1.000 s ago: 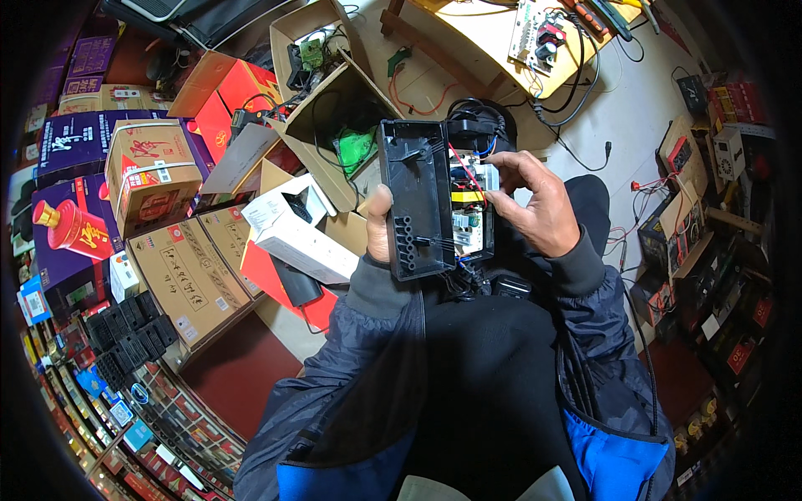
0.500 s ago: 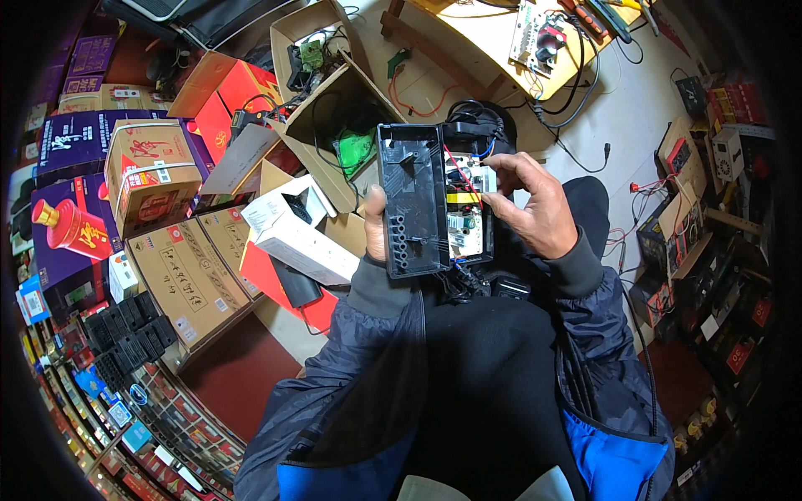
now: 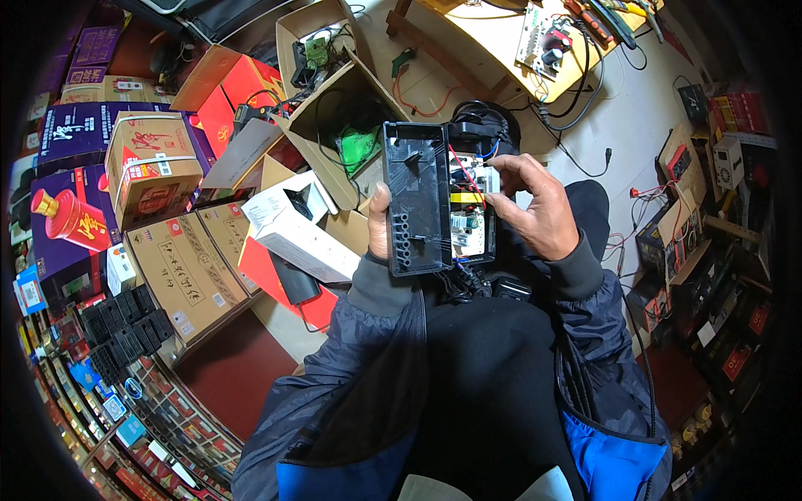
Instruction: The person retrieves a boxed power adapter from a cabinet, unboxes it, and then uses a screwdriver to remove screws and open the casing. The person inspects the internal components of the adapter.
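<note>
An opened black plastic case (image 3: 418, 188) is held up over my lap, its hollow half on the left. In its right half sits a circuit board (image 3: 469, 235) with a yellow-wrapped part (image 3: 466, 199) and thin red and blue wires. My left hand (image 3: 379, 219) grips the case's left side, the thumb showing at its edge and the other fingers hidden behind it. My right hand (image 3: 541, 209) is closed at the board's right edge, thumb and forefinger on a small pale part there. Black cables (image 3: 478, 125) show beyond the case and below it.
Open cardboard boxes (image 3: 322, 125) with electronics and a white box (image 3: 305, 242) stand to the left. A wooden table (image 3: 501, 50) at the top bears another circuit board (image 3: 539, 42) and pliers (image 3: 589, 21). Equipment with red wires (image 3: 668, 225) lines the right side.
The case and both hands have shifted very slightly to the right in the picture. The grip of each hand looks the same.
</note>
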`<act>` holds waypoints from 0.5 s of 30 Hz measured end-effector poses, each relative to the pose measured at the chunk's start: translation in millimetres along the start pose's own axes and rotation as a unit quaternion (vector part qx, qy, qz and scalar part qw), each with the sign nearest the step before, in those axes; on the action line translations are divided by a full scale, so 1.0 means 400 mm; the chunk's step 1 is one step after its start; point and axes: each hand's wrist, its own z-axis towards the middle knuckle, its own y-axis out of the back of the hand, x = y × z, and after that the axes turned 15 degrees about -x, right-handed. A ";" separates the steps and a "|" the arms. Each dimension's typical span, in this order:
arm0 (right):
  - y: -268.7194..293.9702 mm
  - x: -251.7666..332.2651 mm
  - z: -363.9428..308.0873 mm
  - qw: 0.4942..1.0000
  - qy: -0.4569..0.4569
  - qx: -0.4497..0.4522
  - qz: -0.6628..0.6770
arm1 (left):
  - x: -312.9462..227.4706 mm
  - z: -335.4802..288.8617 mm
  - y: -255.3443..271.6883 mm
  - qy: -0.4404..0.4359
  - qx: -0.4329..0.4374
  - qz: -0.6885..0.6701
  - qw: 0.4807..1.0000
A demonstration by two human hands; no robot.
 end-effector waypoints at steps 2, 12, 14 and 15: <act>0.000 -0.001 -0.001 1.000 -0.002 0.001 -0.001 | 0.001 0.001 -0.001 -0.002 0.000 0.004 1.000; 0.010 0.004 -0.004 1.000 -0.008 0.007 -0.007 | -0.003 -0.017 -0.036 0.009 0.013 0.032 0.999; 0.013 0.005 -0.004 1.000 -0.009 0.003 0.010 | -0.001 -0.022 -0.039 0.015 0.022 0.023 0.999; 0.014 0.005 -0.003 1.000 -0.011 -0.001 0.020 | 0.000 -0.024 -0.039 0.017 0.028 0.017 0.999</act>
